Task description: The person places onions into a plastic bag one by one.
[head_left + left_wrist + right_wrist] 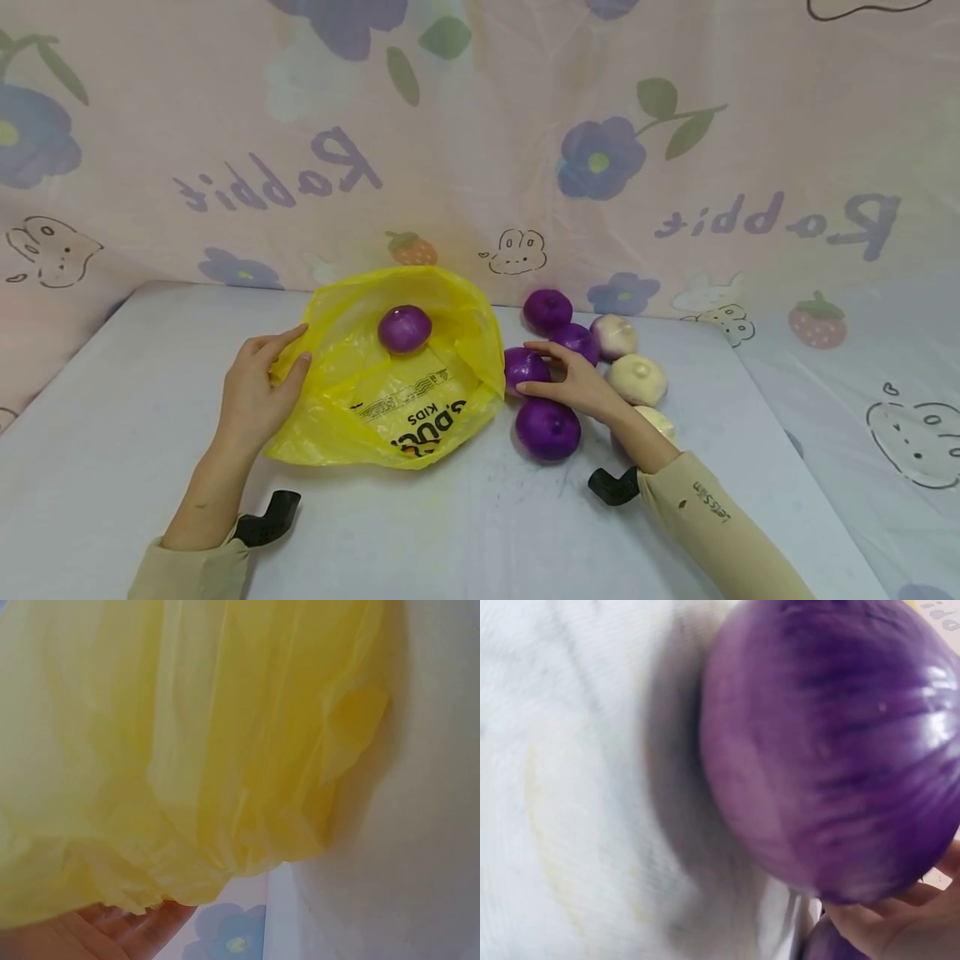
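A yellow plastic bag (337, 433) lies on the white table with its mouth spread, and one purple onion (405, 330) sits inside it. My left hand (258, 392) holds the bag's left edge between thumb and fingers; the bag (225, 750) covers much of the left wrist view. At the bag's right edge, my right hand (573, 383) grips a purple onion (523, 370) between thumb and fingers. Another purple onion (548, 429) lies just in front of it. In the right wrist view a large purple onion (832, 750) hides part of the hand (907, 926).
Behind the right hand lie two more purple onions (547, 312). To its right are several pale onions (637, 379), one partly hidden by the forearm. A patterned cloth (465, 150) hangs behind the white table (465, 533).
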Demonstrator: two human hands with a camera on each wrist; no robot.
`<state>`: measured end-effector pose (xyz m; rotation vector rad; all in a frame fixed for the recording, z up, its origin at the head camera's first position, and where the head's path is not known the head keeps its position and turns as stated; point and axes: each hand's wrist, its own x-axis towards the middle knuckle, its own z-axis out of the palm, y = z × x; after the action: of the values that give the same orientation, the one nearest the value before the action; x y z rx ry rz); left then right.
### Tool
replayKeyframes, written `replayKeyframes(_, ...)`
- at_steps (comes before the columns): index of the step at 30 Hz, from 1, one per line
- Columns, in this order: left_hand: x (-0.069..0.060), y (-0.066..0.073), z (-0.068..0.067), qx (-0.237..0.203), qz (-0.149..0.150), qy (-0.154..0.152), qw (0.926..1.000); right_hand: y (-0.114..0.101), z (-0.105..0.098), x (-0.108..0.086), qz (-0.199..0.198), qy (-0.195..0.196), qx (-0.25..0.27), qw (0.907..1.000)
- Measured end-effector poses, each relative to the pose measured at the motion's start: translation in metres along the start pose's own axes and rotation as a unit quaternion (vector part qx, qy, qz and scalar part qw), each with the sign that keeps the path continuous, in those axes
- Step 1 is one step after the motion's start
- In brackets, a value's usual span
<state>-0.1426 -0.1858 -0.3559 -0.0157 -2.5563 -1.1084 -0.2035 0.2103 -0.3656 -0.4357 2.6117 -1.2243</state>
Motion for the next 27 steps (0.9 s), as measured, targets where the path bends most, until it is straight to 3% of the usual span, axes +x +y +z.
replayKeyframes(18,-0.001,0.002,-0.001,0.000,0.002,-0.001,1.0000,0.004,0.003,-0.004,0.008,0.027,0.028,0.9992)
replayKeyframes(27,-0.001,0.003,-0.002,-0.002,0.005,0.005,1.0000,-0.005,-0.010,-0.003,-0.001,0.056,0.046,0.9973)
